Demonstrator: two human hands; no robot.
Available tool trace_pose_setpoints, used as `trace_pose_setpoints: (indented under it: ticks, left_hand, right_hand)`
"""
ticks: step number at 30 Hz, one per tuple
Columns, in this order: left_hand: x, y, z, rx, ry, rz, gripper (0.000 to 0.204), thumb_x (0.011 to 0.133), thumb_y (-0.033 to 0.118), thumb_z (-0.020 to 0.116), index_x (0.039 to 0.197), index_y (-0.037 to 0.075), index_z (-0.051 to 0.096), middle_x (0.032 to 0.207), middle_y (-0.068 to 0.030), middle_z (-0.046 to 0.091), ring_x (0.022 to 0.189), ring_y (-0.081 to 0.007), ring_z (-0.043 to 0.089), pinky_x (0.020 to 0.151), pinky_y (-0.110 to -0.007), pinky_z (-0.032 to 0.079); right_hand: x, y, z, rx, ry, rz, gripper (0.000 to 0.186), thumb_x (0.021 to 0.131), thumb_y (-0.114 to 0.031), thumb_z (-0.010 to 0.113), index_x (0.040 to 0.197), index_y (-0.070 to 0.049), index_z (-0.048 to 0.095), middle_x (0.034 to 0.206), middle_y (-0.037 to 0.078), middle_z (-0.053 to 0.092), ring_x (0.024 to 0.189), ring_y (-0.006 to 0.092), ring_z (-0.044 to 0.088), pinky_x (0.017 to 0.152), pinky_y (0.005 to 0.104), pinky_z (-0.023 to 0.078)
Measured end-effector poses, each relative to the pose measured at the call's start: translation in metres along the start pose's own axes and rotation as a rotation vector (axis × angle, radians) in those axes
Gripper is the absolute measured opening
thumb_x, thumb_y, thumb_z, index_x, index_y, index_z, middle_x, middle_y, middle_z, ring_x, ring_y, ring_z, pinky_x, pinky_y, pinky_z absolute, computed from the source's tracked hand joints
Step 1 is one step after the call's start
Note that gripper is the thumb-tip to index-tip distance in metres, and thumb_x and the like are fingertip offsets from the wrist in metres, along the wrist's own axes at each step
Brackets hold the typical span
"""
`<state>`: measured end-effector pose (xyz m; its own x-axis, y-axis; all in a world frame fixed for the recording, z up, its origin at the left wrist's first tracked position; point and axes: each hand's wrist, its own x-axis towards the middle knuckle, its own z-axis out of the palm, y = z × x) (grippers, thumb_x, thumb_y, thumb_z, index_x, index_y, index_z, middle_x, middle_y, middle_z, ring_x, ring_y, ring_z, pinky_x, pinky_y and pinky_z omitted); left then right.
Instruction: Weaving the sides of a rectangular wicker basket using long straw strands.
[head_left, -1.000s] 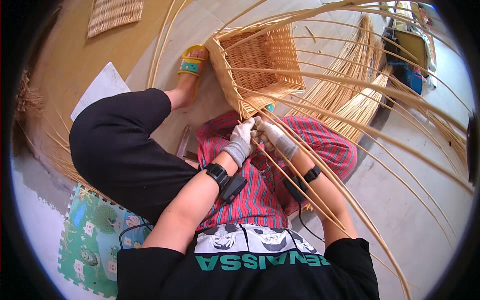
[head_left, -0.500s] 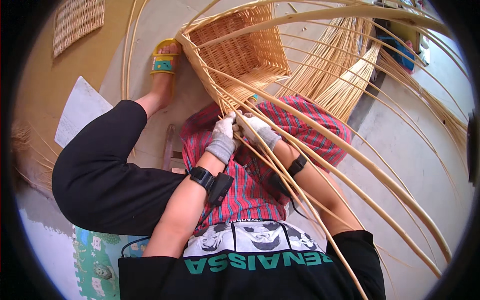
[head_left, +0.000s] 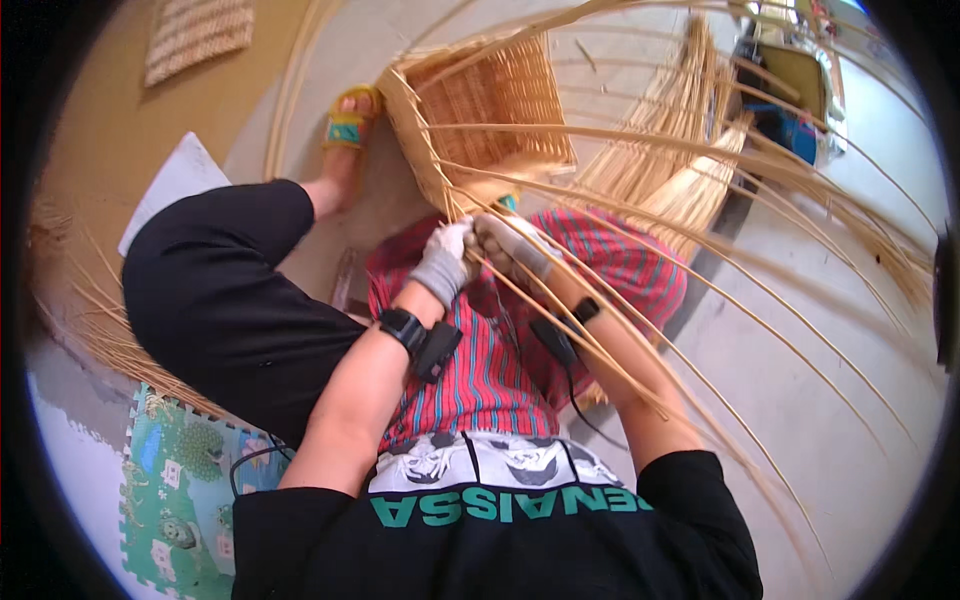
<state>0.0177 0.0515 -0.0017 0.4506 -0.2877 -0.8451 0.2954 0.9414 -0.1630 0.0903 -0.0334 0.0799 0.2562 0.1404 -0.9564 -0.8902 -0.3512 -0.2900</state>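
A square wicker basket (head_left: 500,110) lies tilted beyond my knees, long pale canes (head_left: 700,250) fanning out from its rim to the right and back toward me. At its near corner my gloved left hand (head_left: 450,247) is closed on the canes. Beside it, almost touching, my gloved right hand (head_left: 498,240) also has its fingers curled around canes. Both hands are over the red striped cloth (head_left: 470,370) on my lap. The fingertips are partly hidden by the canes and slightly blurred.
A woven mat (head_left: 198,35) and a white sheet (head_left: 175,180) lie on the left. My sandalled foot (head_left: 348,130) is beside the basket. Cane bundles (head_left: 670,120) lie right of it, near a blue object (head_left: 800,140). A foam mat (head_left: 175,490) is at lower left.
The view and basket shifted left over the last second, with some movement back since half a second ago. My hands stay on the canes at the corner, and the trailing canes have swung about.
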Motion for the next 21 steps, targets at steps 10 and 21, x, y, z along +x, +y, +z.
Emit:
trace_pose_setpoints:
  ticks: [10,21]
  left_hand:
    - [-0.011,0.067,0.025,0.085,0.13,0.265,0.029,0.107,0.04,0.053,0.116,0.017,0.067,0.087,-0.0035,0.073,0.045,-0.007,0.043,0.039,-0.026,0.037]
    - [0.0,0.027,0.02,0.429,0.179,0.37,0.033,0.106,0.043,0.055,0.097,0.012,0.06,0.07,-0.0039,0.064,0.048,-0.0143,0.056,0.037,-0.033,0.045]
  right_hand:
    - [0.009,-0.074,-0.064,-0.319,0.215,-0.492,0.04,0.096,-0.021,0.071,0.132,-0.008,0.058,0.081,-0.001,0.062,0.068,0.0107,0.061,0.059,0.0239,0.049]
    - [0.007,-0.08,-0.077,-0.658,0.495,-1.046,0.033,0.108,-0.037,0.052,0.111,-0.007,0.066,0.107,0.009,0.072,0.095,0.0175,0.068,0.081,0.0334,0.055]
